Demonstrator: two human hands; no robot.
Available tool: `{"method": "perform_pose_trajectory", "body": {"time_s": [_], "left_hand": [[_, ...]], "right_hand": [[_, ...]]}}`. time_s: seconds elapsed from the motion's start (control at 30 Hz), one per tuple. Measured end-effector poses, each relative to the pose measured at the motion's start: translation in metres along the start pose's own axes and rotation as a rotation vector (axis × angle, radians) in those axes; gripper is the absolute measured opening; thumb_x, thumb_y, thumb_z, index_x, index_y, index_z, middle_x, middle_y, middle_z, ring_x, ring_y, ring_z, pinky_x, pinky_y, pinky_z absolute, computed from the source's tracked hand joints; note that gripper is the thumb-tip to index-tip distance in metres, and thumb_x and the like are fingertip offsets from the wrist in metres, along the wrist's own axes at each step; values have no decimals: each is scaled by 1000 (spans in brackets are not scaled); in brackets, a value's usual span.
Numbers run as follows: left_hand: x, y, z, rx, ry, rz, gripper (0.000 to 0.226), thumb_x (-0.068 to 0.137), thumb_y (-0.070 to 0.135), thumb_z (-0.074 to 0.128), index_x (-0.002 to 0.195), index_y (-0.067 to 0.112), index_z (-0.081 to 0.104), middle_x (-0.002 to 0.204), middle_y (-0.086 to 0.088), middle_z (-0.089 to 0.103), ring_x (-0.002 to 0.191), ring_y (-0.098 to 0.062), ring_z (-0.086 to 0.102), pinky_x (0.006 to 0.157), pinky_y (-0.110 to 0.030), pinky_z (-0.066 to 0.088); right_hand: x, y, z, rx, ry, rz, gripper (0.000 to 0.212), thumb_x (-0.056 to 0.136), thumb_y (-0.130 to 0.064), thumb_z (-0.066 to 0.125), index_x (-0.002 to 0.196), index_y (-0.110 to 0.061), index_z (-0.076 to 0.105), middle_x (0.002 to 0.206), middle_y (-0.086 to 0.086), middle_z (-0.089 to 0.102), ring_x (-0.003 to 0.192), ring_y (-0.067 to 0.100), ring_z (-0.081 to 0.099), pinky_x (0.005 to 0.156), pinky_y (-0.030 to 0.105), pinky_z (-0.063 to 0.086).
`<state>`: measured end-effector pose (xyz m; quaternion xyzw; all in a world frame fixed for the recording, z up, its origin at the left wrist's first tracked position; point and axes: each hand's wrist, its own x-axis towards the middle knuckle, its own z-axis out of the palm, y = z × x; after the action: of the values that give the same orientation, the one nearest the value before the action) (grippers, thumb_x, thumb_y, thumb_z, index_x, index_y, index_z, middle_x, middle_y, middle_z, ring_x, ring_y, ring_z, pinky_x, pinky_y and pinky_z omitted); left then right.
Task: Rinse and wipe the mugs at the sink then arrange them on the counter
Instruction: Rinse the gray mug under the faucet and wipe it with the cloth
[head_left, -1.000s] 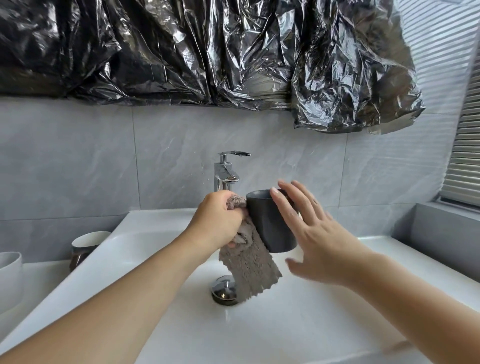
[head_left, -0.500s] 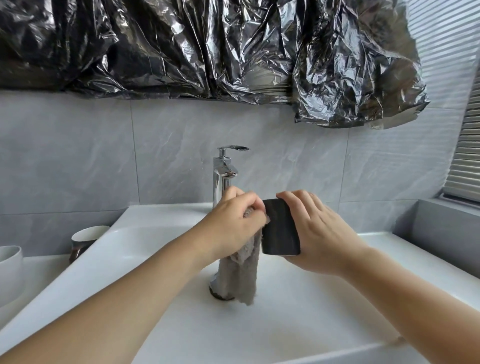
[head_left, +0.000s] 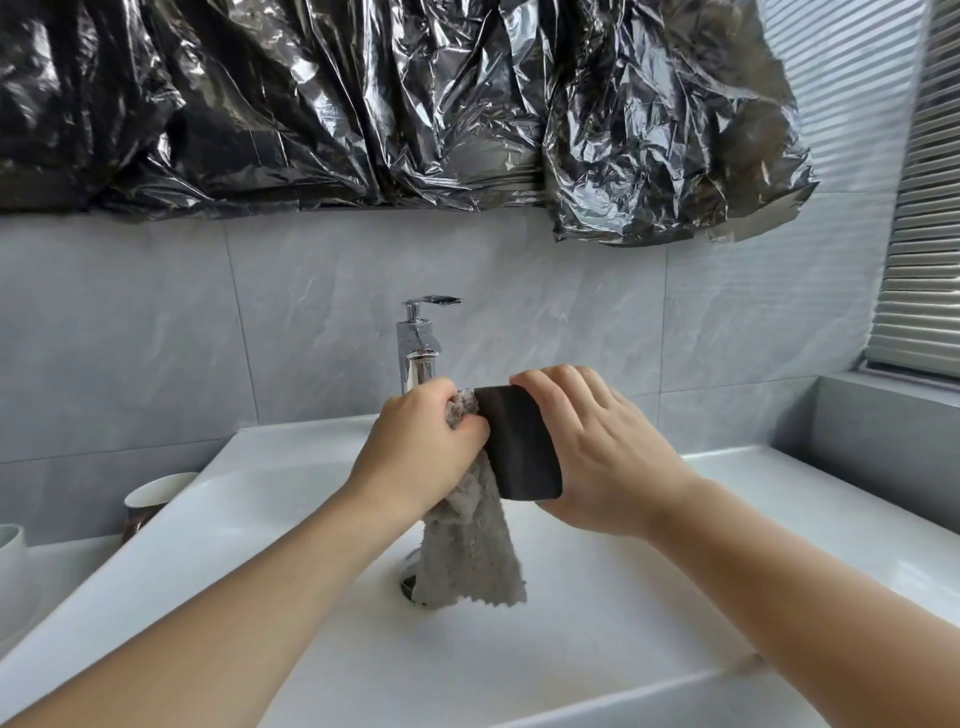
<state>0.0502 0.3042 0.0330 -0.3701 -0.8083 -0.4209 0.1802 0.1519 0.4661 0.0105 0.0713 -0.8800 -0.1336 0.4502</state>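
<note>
Mug (head_left: 522, 448), dark and held on its side at the centre of the frame, above the white sink (head_left: 597, 639) and in front of the tap (head_left: 418, 353). My right hand (head_left: 597, 452) wraps around its far side and base, fingers curled over the top edge. My left hand (head_left: 421, 457) is clenched on a bunched grey cloth (head_left: 467, 551), pressed at the mug's mouth, which faces left; the cloth's loose end hangs down over the drain. No water runs from the tap.

Step in hand, as I judge it: wiping, with the rinse of this mug apparently done. I cannot tell how far the cloth reaches inside.

At the left edge of the frame, on the tabletop (head_left: 57, 566) beside the sink, stand a white-rimmed mug (head_left: 153, 499) and part of a white one (head_left: 10, 566); whether they are already cleaned I cannot tell.

Next move, as I judge it: turn the mug against the cloth until dry, then carry it left and set it upright near the others without knocking them.
</note>
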Motion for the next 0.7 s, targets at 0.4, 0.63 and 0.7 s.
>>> {"method": "perform_pose_trajectory", "body": {"time_s": [0.4,0.63,0.7], "left_hand": [[-8,10,17,-838,-191,-548,27,83,6,63,108,14,56,82,-12,65,67,-27,60,50,-27,39],[-18,16,4,-16,128,13,20,89,22,64,101,18,47,88,5,57,77,-18,55,57,-29,40],[-19,12,4,123,225,287,16,90,14,64,104,13,56,97,-1,59,85,-25,57,65,-33,43]], "right_hand": [[-1,2,1,-68,41,72,71,68,-29,72,131,-1,53,108,12,56,92,30,48,87,30,37],[-1,2,4,-17,10,178,81,61,-29,77,132,-5,45,107,10,52,90,32,51,80,38,51],[-2,2,3,11,14,203,80,64,-32,74,132,-7,42,108,9,51,93,32,51,77,42,53]]}}
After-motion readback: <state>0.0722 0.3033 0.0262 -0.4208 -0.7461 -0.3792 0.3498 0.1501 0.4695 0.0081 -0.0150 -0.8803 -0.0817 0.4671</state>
